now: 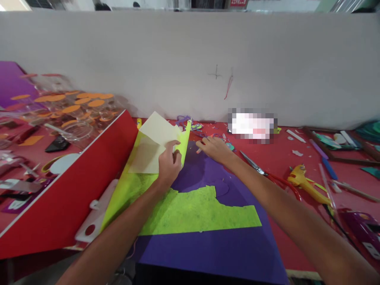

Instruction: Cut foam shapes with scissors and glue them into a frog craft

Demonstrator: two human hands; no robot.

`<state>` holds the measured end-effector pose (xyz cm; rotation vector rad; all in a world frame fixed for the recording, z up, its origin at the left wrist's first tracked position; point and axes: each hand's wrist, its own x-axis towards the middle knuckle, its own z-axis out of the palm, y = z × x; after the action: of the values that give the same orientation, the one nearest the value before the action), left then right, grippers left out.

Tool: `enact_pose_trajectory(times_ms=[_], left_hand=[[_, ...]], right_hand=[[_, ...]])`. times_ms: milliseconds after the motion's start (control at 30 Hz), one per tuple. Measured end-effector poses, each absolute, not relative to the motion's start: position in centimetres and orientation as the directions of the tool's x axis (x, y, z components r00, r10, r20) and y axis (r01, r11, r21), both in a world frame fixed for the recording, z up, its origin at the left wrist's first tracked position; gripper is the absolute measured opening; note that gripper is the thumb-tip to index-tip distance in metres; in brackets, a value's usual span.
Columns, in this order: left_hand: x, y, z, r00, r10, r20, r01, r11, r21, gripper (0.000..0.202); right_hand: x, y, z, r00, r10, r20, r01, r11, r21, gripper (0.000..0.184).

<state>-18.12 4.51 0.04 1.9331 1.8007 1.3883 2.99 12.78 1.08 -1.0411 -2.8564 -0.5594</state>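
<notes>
Two hands are seen in the head view. A cream sheet (154, 142) is pinched in the left hand (169, 166), lifted off the yellow-green sheet (190, 209), seemingly to peel it. The right hand (214, 149) is laid flat, fingers loosely spread and empty, steadying the purple sheet (219, 245).

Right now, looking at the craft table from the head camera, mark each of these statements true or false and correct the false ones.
1. The left hand grips a pale cream sheet. True.
2. The right hand holds the scissors. False: the scissors lie on the red table beside the forearm, untouched.
3. The yellow-green sheet lies on a purple sheet. True.
4. The yellow glue gun sits left of the left hand. False: it lies far to the right, beyond the scissors.
5. Jars with orange lids stand at the left. True.
</notes>
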Motion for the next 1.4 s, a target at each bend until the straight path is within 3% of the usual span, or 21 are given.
enact_pose_trajectory(times_ms=[167, 333, 467, 667, 867, 1067, 1200, 1333, 1400], left_hand=[[-17.9, 4.7, -0.4, 0.009, 0.872, 0.49, 0.739, -0.336, 0.584, 0.027], [-17.9, 4.9, -0.8, 0.113, 0.878, 0.465, 0.766, -0.375, 0.522, 0.026], [-18.0, 4.9, -0.7, 0.117, 0.89, 0.441, 0.777, -0.359, 0.518, 0.026], [-18.0, 5.0, -0.8, 0.143, 0.894, 0.425, 0.786, -0.364, 0.5, 0.027], [-18.0, 5.0, -0.9, 0.148, 0.898, 0.415, 0.787, -0.362, 0.5, 0.027], [-17.9, 4.8, -0.8, 0.291, 0.887, 0.359, 0.739, -0.446, 0.505, 0.042], [-17.6, 4.6, -0.8, 0.496, 0.812, 0.308, 0.654, -0.583, 0.483, 0.062], [-17.6, 4.8, -1.0, 0.53, 0.802, 0.275, 0.647, -0.592, 0.481, 0.054], [-17.7, 5.0, -1.1, 0.505, 0.822, 0.263, 0.63, -0.56, 0.539, 0.046]], right_hand=[[5.3, 12.5, 0.8, -0.703, 0.677, 0.216, 0.704, 0.621, 0.346, 0.035], [7.6, 12.5, 0.5, -0.483, 0.84, 0.249, 0.872, 0.435, 0.225, 0.033], [9.2, 12.0, 0.2, -0.318, 0.93, 0.182, 0.947, 0.304, 0.104, 0.051], [10.9, 11.3, 0.2, -0.303, 0.945, 0.121, 0.948, 0.312, -0.063, 0.046], [10.9, 11.2, -0.4, -0.359, 0.894, 0.269, 0.919, 0.389, -0.066, 0.029], [11.9, 10.8, 0.0, -0.228, 0.879, 0.419, 0.8, 0.414, -0.435, 0.01], [13.1, 8.9, 3.2, -0.052, 0.815, 0.577, 0.665, 0.459, -0.589, 0.019], [12.3, 5.4, 5.8, 0.018, 0.781, 0.624, 0.407, 0.565, -0.718, 0.023], [11.0, 3.4, 5.9, -0.093, 0.804, 0.587, 0.369, 0.575, -0.73, 0.023]])
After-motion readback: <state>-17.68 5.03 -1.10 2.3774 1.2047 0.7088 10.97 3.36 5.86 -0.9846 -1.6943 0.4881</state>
